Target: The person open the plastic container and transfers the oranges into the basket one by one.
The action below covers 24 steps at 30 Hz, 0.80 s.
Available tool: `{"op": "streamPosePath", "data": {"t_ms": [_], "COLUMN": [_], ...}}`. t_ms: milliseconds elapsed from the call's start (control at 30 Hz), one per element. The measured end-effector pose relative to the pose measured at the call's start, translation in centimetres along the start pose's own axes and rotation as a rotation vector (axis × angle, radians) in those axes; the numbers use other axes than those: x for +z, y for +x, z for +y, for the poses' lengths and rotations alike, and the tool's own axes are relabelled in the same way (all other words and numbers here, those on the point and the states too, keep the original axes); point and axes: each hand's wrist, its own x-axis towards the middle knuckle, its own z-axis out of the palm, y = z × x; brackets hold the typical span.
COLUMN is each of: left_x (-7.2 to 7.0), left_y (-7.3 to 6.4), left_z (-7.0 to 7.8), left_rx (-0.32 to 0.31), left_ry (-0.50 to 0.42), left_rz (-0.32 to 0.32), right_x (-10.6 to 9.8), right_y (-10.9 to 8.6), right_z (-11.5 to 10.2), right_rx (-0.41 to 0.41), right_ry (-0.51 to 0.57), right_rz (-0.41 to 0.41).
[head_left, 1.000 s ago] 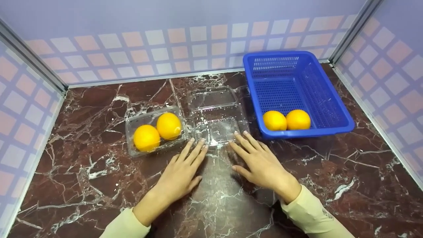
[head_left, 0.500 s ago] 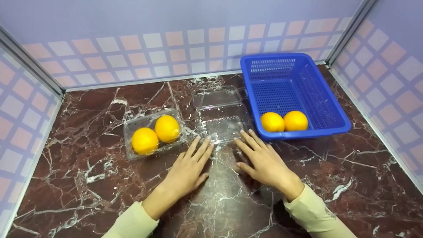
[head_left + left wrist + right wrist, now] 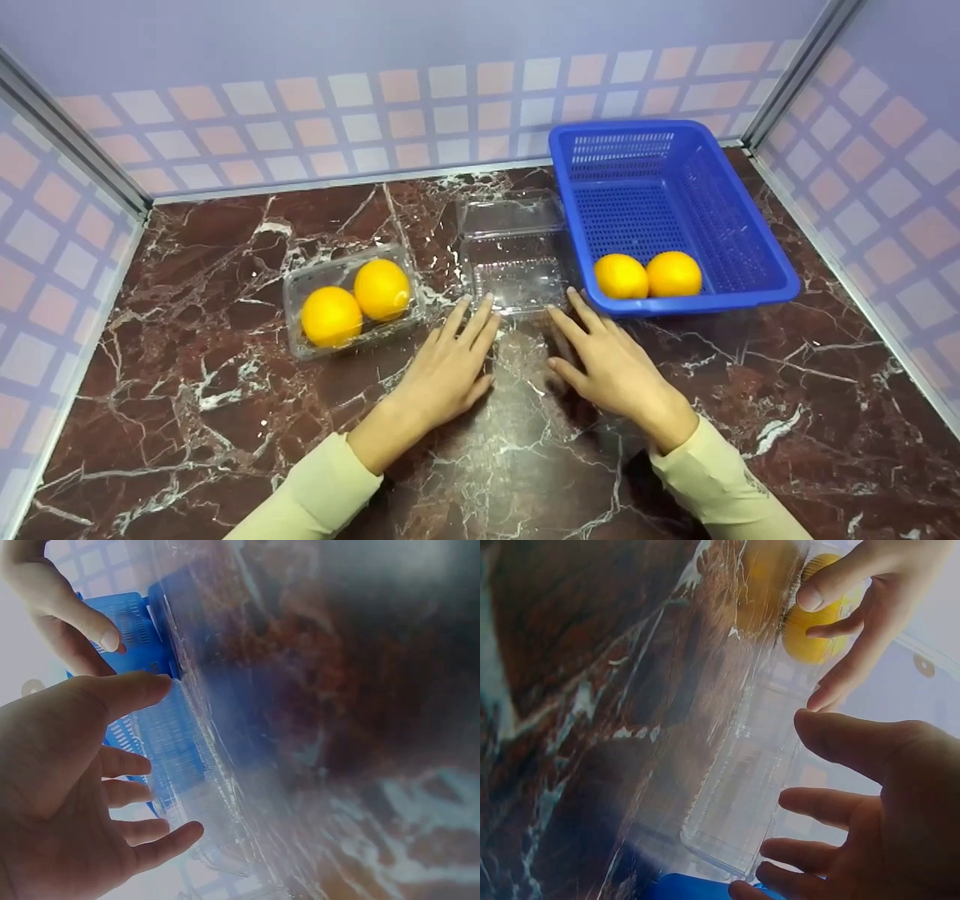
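An open clear plastic clamshell box [image 3: 517,281] lies on the marble-patterned table, its lid [image 3: 511,215] folded out towards the back. At its near left corner are the fingertips of my left hand [image 3: 442,371], fingers spread and nearly straight. My right hand [image 3: 619,367] has its fingertips at the near right corner, fingers likewise extended. Both hands seem to touch the box's near edge, and neither grips anything. In the left wrist view the clear box [image 3: 176,742] shows beyond the fingers, and in the right wrist view the box wall [image 3: 739,765] stands before my fingers.
A second clear box [image 3: 300,289] on the left holds two oranges [image 3: 331,316]. To the right, against the open box's side, stands a blue plastic basket [image 3: 694,304] with two oranges [image 3: 621,276] in its near left corner. Tiled-pattern panels [image 3: 345,112] enclose the back and sides.
The open clear box has slid right and slightly back, up beside the blue basket. Both hands have moved along with it, fingers still spread. The oranges have stayed in place.
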Motion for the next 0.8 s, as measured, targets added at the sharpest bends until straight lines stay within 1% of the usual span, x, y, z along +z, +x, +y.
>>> {"op": "streamPosePath", "data": {"t_ms": [167,300,433,500,667,800], "left_x": [0.3,0.3,0.4,0.4,0.3,0.1], "left_y": [-0.1,-0.2,-0.3,-0.4,-1.2,-2.1], "left_z": [-0.3,-0.6,-0.7,-0.8,-0.9,-1.0], "left_rx": [0.016,0.027,0.043,0.056,0.089,0.096], "left_ry": [-0.016,-0.028,-0.029,-0.031,-0.014,0.015], "left_rz": [0.029,0.046,0.073,0.098,0.156,0.179], "right_x": [0.2,0.3,0.2,0.1,0.0,0.1], "right_y": [0.0,-0.1,-0.2,-0.2,-0.3,-0.3], "right_z": [0.2,0.2,0.1,-0.1,-1.2,-2.1], "right_rx": [0.009,-0.002,-0.039,-0.063,-0.133,-0.197], "right_ry": [0.009,0.029,0.042,0.044,0.037,0.017], "right_rz": [0.008,0.041,0.098,0.12,0.163,0.184]}}
